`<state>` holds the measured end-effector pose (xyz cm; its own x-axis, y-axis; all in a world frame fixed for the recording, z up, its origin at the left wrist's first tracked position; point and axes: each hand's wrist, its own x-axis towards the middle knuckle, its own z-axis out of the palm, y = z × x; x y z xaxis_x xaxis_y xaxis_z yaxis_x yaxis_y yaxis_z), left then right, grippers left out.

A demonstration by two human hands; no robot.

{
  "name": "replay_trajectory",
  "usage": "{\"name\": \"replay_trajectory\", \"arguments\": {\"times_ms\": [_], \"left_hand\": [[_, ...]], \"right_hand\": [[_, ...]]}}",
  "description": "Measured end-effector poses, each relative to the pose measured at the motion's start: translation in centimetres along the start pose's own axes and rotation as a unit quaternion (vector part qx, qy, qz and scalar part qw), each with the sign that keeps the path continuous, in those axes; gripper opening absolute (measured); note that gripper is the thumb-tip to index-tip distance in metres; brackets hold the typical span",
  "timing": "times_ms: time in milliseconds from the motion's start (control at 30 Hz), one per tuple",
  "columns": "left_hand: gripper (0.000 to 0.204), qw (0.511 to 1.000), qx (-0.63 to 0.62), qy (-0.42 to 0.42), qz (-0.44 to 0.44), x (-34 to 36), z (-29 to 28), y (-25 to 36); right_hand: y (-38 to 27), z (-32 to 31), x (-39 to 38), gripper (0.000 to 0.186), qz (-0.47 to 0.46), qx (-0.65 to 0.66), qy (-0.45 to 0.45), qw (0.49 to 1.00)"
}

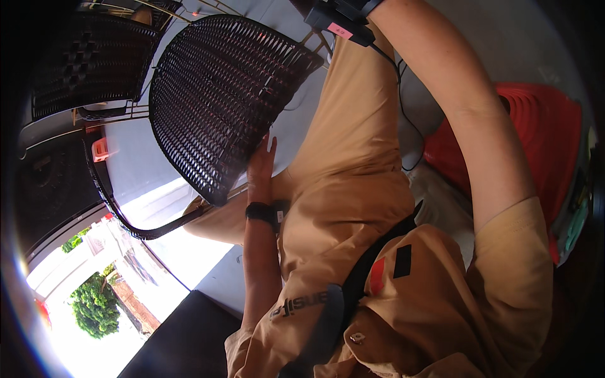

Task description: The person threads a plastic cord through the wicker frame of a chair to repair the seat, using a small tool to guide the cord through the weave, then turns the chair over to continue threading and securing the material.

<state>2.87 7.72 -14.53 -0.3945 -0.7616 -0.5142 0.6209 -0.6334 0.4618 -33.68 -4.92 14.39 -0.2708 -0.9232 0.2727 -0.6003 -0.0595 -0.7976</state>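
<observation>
A dark woven wicker chair (214,94) on a thin metal frame lies tilted in front of me, its straight lower edge near my left thigh. At that edge is my left hand (261,162), with its fingers partly behind the weave and seemingly gripping it. A black band with a small box (268,214) is round my left wrist. My right arm (457,94) reaches up along the right side to the top edge, where a black device with a pink label (340,28) sits at the wrist. The right hand itself lies beyond the picture.
Another dark woven chair (88,60) stands at the far left. A curved dark wrapped rail (126,223) runs below the wicker. Red plastic stools (535,132), seemingly stacked, are at my right. A black cable (413,126) hangs from the wrist device. A bright doorway opens at lower left.
</observation>
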Motion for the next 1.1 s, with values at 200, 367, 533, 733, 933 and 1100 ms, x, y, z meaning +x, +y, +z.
{"name": "replay_trajectory", "arguments": {"times_ms": [200, 367, 533, 733, 933, 1100], "left_hand": [[0.041, 0.954, -0.146, -0.257, -0.052, 0.9, 2.4, -0.8], [0.037, 0.996, -0.059, -0.072, 0.006, 0.2, 4.2, -1.2], [0.028, 0.994, 0.100, -0.011, 0.037, 0.5, 2.8, -1.2], [0.020, 0.907, 0.396, 0.113, -0.088, 0.8, 0.7, -1.6], [0.021, 0.910, 0.373, 0.176, -0.030, -0.5, -1.3, -0.1], [0.026, 0.946, 0.303, 0.108, -0.044, -3.1, -0.7, 0.9]], "right_hand": [[0.5, -0.7, -0.6, 0.030, -0.077, 0.095, -0.023, 0.992], [0.1, -0.5, -0.7, 0.030, -0.045, 0.098, -0.030, 0.994], [-0.5, -0.1, -0.4, 0.030, -0.027, 0.058, -0.014, 0.998], [-1.4, 0.5, -0.9, 0.027, -0.248, 0.039, 0.253, 0.934], [-0.6, -0.3, -0.7, 0.027, -0.020, 0.056, -0.015, 0.998], [-0.3, -0.9, -1.0, 0.026, -0.023, 0.049, -0.017, 0.998]]}}
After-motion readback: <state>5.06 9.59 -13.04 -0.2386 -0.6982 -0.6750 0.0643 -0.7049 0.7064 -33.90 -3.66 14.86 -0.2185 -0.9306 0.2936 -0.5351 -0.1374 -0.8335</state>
